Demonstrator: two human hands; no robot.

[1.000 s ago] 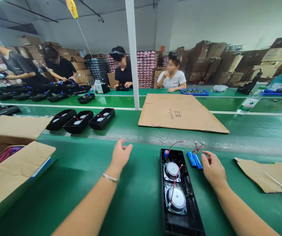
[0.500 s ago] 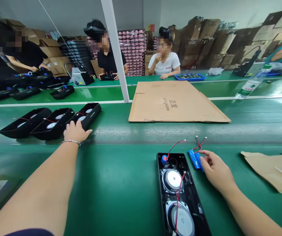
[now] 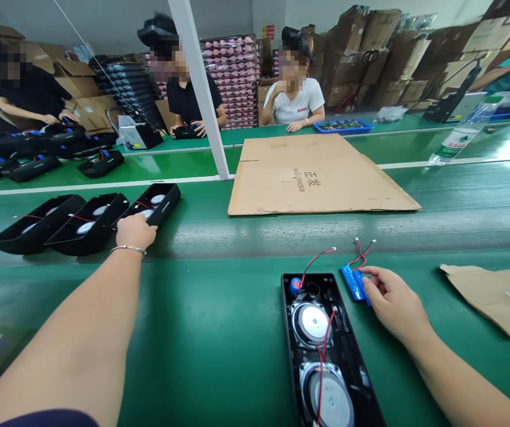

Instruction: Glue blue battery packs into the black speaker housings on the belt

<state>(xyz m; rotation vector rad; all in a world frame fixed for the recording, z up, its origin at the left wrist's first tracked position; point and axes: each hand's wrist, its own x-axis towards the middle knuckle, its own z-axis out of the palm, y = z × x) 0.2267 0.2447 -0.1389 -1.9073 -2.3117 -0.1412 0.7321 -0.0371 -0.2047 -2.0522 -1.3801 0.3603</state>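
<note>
The near end of the open speaker housing (image 3: 326, 350) runs off the bottom edge, so only two round drivers and a red wire across them show. The left hand (image 3: 136, 230) lies palm down on the near end of the closest black housing (image 3: 150, 204) in a row of three on the green surface (image 3: 219, 332); its fingers are curled over the housing's end and hidden behind the knuckles, so I cannot tell whether they grip it or only rest there. The co-workers across the line have blurred faces, and the parts in the blue tray (image 3: 343, 126) are too small to make out. Against the picture half a second ago, the left hand sits a little lower on that same housing and the view has tilted slightly down; the right hand (image 3: 392, 302) remains at the battery pack (image 3: 355, 284). That pack, two blue cells side by side with thin red leads curling up, lies just right of the open housing's far end, with the right fingers narrowed onto its right edge.
</note>
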